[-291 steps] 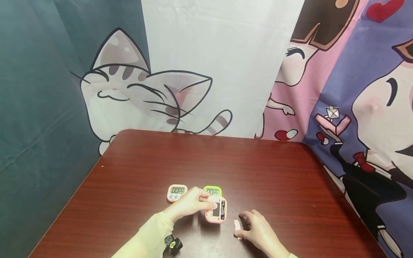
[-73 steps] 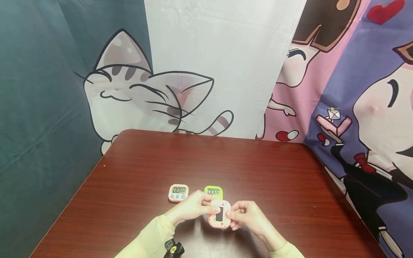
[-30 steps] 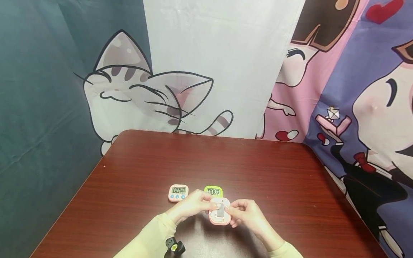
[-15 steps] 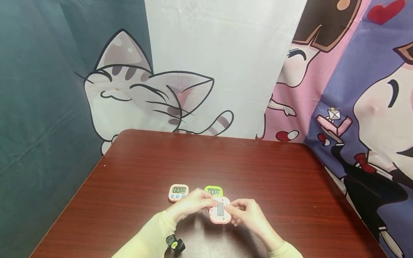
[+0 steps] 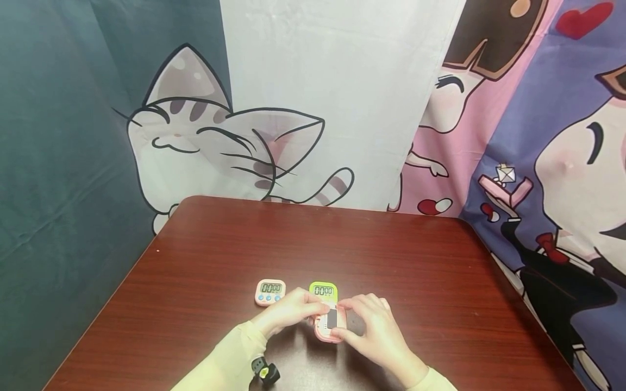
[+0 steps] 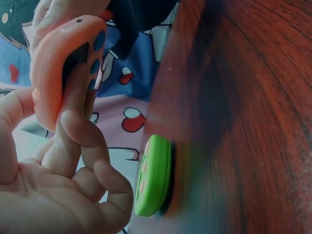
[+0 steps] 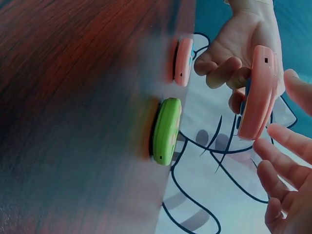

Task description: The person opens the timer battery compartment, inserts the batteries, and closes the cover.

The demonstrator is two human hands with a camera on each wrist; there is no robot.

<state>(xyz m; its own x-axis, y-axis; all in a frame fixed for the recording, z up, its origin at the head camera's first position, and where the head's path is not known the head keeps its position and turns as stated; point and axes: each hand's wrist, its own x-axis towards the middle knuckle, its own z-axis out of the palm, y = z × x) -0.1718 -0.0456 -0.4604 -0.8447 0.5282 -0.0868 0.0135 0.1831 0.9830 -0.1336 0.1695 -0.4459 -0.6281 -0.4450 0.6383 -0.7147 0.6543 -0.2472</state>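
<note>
My left hand (image 5: 292, 310) pinches a pink-edged digital timer (image 5: 323, 329) by its left side, thumb on the white back. A dark rectangle shows on that back, which faces me in the head view; in the left wrist view the timer (image 6: 46, 78) has its screen and blue buttons toward the fingers. Thumb and forefinger of my right hand (image 5: 379, 328) spread around the timer's right side. In the right wrist view, a small gap shows between that thumb and the timer (image 7: 258, 97), while other fingertips sit close to its lower end. Whether the battery cover is seated, I cannot tell.
A green timer (image 5: 323, 289) lies on the brown table (image 5: 391, 255) just beyond the held one. To its left is another pink timer (image 5: 270, 292) with blue buttons. A black strapped device (image 5: 265, 371) sits by the left sleeve. Printed cloth (image 5: 318, 65) hangs behind.
Earlier, the right hand held a small pale piece beside the timer's open battery slot, then pinched the timer's right edge. Now its thumb and forefinger have spread apart, and the timer has shifted slightly left.
</note>
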